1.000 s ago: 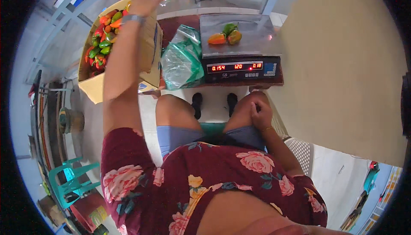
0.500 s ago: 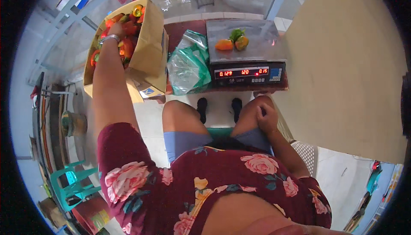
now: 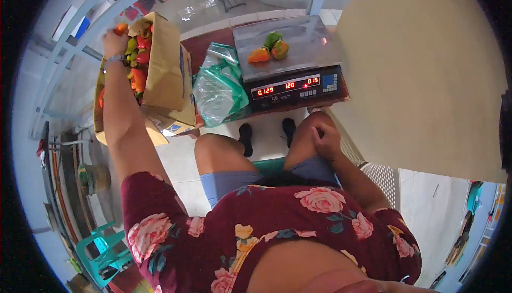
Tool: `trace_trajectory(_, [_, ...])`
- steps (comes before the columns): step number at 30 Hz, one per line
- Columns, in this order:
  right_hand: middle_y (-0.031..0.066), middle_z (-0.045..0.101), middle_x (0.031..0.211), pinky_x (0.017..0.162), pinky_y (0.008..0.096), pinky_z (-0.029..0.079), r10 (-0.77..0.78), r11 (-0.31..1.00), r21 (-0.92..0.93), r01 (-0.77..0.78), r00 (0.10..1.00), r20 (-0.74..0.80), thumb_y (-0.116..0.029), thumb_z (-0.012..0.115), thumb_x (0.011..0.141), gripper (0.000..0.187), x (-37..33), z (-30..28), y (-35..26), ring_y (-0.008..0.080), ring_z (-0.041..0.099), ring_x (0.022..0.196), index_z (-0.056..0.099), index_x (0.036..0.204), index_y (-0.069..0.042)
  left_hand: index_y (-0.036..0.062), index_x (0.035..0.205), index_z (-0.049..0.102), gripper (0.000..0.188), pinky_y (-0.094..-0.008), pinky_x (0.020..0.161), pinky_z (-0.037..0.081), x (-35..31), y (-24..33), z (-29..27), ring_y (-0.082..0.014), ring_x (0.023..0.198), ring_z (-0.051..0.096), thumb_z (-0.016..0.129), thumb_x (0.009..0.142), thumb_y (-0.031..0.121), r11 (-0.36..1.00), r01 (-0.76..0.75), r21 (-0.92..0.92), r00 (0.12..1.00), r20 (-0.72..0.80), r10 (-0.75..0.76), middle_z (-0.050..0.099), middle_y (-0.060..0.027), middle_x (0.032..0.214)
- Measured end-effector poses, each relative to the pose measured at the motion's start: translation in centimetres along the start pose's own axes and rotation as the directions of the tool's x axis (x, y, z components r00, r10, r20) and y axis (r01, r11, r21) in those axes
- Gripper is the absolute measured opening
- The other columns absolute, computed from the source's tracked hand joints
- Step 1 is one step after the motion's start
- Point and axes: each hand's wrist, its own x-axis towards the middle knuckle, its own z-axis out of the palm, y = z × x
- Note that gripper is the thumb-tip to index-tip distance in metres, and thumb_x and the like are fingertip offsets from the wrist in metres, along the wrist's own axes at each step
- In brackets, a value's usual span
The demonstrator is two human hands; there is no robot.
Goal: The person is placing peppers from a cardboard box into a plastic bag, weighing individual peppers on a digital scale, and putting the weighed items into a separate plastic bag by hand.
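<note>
My left arm reaches into an open cardboard box [image 3: 164, 71] at the far left, full of red, orange and green peppers [image 3: 140, 77]. At its far end my left hand [image 3: 114, 42] has its fingers curled against an orange pepper [image 3: 121, 28]; the fingertips are partly hidden. My right hand [image 3: 326, 141] rests on my right thigh, loosely curled with nothing in it. On the metal plate of a digital scale [image 3: 309, 39] lie an orange pepper [image 3: 258, 54], a green pepper [image 3: 272, 39] and an orange-green pepper [image 3: 280, 50]. The scale's red display is lit.
Clear and green plastic bags [image 3: 220, 91] lie between box and scale on a dark red table [image 3: 198, 47]. A tan panel [image 3: 410, 79] stands close on the right. A glass partition is beyond the table. A turquoise plastic chair [image 3: 104, 255] stands at the lower left.
My left hand has moved from the middle of the peppers to the far left side of the box. The whole view has shifted and turned slightly. My right hand stays on the thigh.
</note>
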Motion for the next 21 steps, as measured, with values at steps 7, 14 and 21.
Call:
trace_trajectory(7, [0.0139,0.059,0.068,0.055,0.0336,0.045,-0.038,0.999,0.035,0.037,0.999,0.038,-0.019,0.061,0.078,0.016,0.4,0.4,-0.8,0.0249,0.059,0.059,0.061,0.080,-0.003,0.0020,0.088,0.066,0.041,-0.0345,0.064,0.049,-3.8,17.6,5.2,-0.0235,0.072,0.063,0.065,0.074,0.041,0.697,-0.319,-0.643,0.836,0.155,0.526,0.066,-0.0139,0.076])
trace_trajectory(14, [0.0145,0.060,0.070,0.057,0.0341,0.046,-0.019,0.997,0.078,0.018,1.000,0.003,-0.020,0.061,0.079,0.017,-0.1,-0.3,0.6,0.0263,0.060,0.062,0.062,0.081,-0.003,0.0020,0.104,0.063,0.057,-0.0368,0.080,0.047,-11.2,27.1,13.8,-0.0304,0.091,0.062,0.064,0.074,0.050,0.750,-0.269,-0.604,0.760,0.345,0.551,0.064,-0.0195,0.097])
trace_trajectory(21, [0.0157,0.061,0.073,0.059,0.0359,0.047,0.055,0.998,-0.015,-0.055,0.997,0.051,-0.020,0.061,0.079,0.018,-0.3,0.2,0.3,0.0280,0.061,0.065,0.062,0.082,-0.003,0.0003,0.096,0.065,0.044,-0.0383,0.074,0.049,-12.9,28.8,16.7,-0.0299,0.083,0.064,0.062,0.078,0.040,0.853,-0.275,-0.444,0.663,0.555,0.502,0.065,-0.0192,0.088])
